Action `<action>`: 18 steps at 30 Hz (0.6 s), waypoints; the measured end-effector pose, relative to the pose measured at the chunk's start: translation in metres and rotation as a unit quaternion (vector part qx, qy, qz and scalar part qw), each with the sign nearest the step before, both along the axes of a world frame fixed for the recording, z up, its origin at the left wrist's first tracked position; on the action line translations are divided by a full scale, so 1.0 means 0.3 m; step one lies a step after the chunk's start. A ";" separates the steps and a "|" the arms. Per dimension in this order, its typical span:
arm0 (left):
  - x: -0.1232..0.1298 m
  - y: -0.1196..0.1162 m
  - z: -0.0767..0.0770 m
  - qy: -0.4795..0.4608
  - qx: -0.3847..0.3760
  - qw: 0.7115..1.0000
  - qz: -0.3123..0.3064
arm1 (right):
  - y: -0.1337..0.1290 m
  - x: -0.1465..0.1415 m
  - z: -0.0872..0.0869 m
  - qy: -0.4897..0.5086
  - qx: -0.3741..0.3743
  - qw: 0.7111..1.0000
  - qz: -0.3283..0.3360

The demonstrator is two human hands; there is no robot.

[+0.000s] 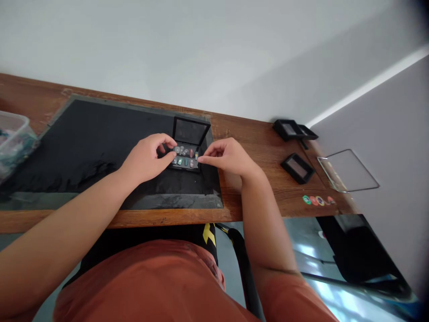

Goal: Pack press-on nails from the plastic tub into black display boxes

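A small black case stands with its windowed lid raised on the black mat. Inside lie several small glossy pieces in green, pink and clear tones, which look like press-on nails. At the case's left side is my left hand, its thumb and forefinger curved with a gap between the tips, over the pieces there. My right hand is at the right side, thumb and forefinger brought together by the case's edge. Whatever may be between those fingertips is too small to make out.
The black mat covers much of the wooden table. A clear plastic tub stands far left. To the right are black boxes, round stickers and a wire frame by the wall.
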State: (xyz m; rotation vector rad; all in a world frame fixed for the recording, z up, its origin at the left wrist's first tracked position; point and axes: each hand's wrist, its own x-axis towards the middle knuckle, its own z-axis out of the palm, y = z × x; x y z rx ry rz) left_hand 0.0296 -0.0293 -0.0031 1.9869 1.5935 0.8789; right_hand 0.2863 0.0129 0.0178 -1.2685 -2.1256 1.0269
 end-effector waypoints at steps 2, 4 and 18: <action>0.000 0.000 -0.002 -0.005 0.003 1.000 -0.001 | 0.002 0.002 -0.003 0.010 0.009 1.000 -0.012; 0.000 0.000 -0.003 -0.010 0.006 1.000 0.000 | 0.003 0.001 -0.007 0.016 0.021 0.999 -0.022; -0.055 0.000 0.061 -0.061 0.054 0.997 0.017 | 0.076 0.018 -0.080 0.010 0.025 0.999 -0.043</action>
